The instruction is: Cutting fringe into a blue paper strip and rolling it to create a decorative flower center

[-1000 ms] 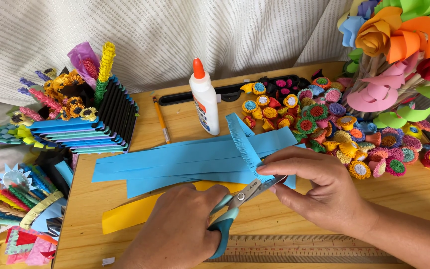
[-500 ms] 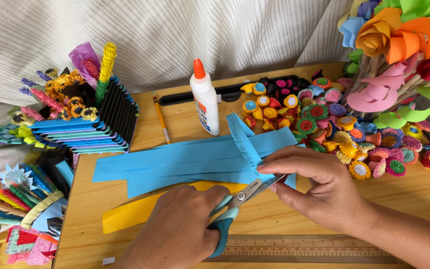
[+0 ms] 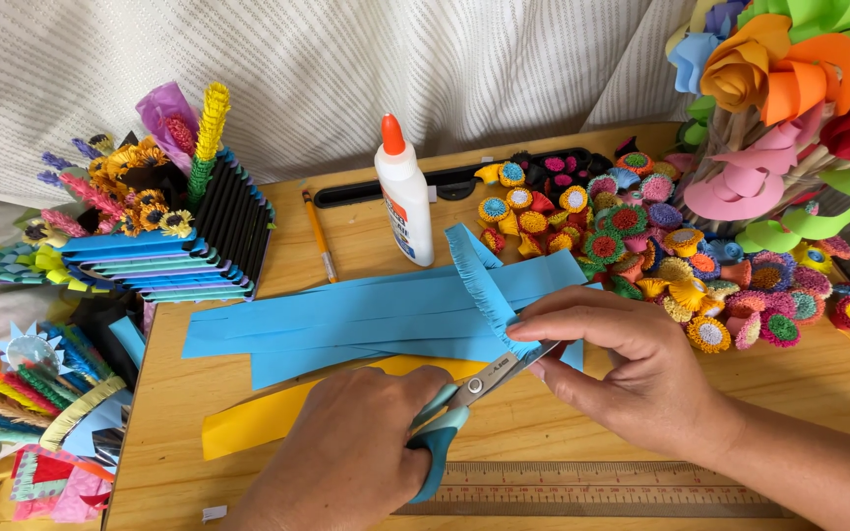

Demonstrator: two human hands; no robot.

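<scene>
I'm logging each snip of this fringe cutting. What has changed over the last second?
Very little. The left hand keeps its grip on the scissors, blades at the edge of the blue strip pinched by the right hand; the blades look slightly more closed. Glue bottle, ruler and paper flowers stayed put.

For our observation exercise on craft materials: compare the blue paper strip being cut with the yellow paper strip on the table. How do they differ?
The blue strip is pinched in the right hand and raised off the table; the yellow strip lies flat, partly hidden under the left hand. The blue strip has a fringed edge, with the scissors at it; the yellow strip's visible edges are plain. Both are long, narrow paper strips.
</scene>
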